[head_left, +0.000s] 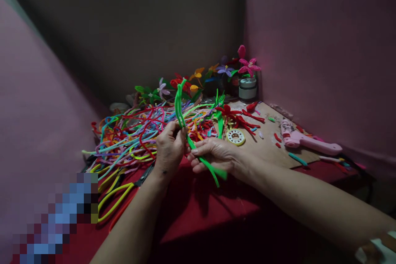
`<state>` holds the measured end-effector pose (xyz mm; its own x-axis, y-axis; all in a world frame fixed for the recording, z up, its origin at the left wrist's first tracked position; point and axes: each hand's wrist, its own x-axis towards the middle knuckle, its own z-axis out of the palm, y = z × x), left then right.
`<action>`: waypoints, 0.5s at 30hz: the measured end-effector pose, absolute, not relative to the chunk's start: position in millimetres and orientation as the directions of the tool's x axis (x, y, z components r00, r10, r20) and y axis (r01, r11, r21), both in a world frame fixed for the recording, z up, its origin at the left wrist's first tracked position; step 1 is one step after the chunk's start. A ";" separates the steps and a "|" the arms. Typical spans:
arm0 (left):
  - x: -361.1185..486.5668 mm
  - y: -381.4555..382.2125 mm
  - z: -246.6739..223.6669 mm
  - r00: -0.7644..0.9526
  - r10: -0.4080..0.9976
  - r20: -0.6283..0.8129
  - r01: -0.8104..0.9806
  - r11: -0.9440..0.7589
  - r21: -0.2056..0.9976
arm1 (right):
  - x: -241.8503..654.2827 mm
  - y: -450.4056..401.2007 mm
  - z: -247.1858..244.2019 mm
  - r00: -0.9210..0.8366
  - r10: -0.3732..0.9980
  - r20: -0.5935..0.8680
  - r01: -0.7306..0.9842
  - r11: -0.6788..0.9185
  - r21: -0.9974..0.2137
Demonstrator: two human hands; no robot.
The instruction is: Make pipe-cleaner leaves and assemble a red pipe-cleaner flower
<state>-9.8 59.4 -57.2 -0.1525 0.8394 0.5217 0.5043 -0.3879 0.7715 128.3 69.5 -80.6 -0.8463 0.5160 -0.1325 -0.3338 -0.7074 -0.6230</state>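
A bundle of bright green pipe cleaners (178,107) runs slantwise through both hands, its looped top up and its loose ends hanging lower right. My left hand (171,146) is closed round the bundle's middle, thumb on top. My right hand (213,156) holds the lower part between thumb and fingers, with the fingertips partly behind the green strands. Beyond the hands spreads a tangled heap of many-coloured pipe cleaners (123,140). More green stems (220,126) lie behind my right hand, beside red pieces (244,120) with several strands.
Yellow-handled scissors (116,202) lie at the left on the red cloth (198,214). A round white-and-yellow disc (235,137) and a pink glue gun (309,142) rest on a brown board (269,152). Fuzzy flowers (225,70) and a grey jar (248,89) stand at the back.
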 end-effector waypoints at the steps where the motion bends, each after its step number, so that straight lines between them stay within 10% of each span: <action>1: -11.4 60.9 -57.8 -0.183 0.855 0.485 0.464 -0.360 0.810 | 128.1 67.8 -80.8 -0.863 0.489 -0.130 -0.304 -0.707 -0.639; 8: -28.1 72.2 -57.5 -0.293 0.944 0.154 0.065 -0.141 0.988 | 117.0 57.5 -87.8 -0.793 0.558 -0.245 -0.199 -0.616 -0.762; 15: -40.5 79.6 -58.5 -0.384 0.904 0.188 0.013 -0.199 0.980 | 113.5 55.5 -93.0 -0.825 0.518 -0.225 -0.210 -0.652 -0.728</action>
<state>-40.5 79.6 -58.5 -0.3841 0.9039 0.1883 0.0129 -0.1987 0.9800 113.5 55.5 -93.0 -0.8252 0.5180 -0.2252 -0.2105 -0.6520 -0.7284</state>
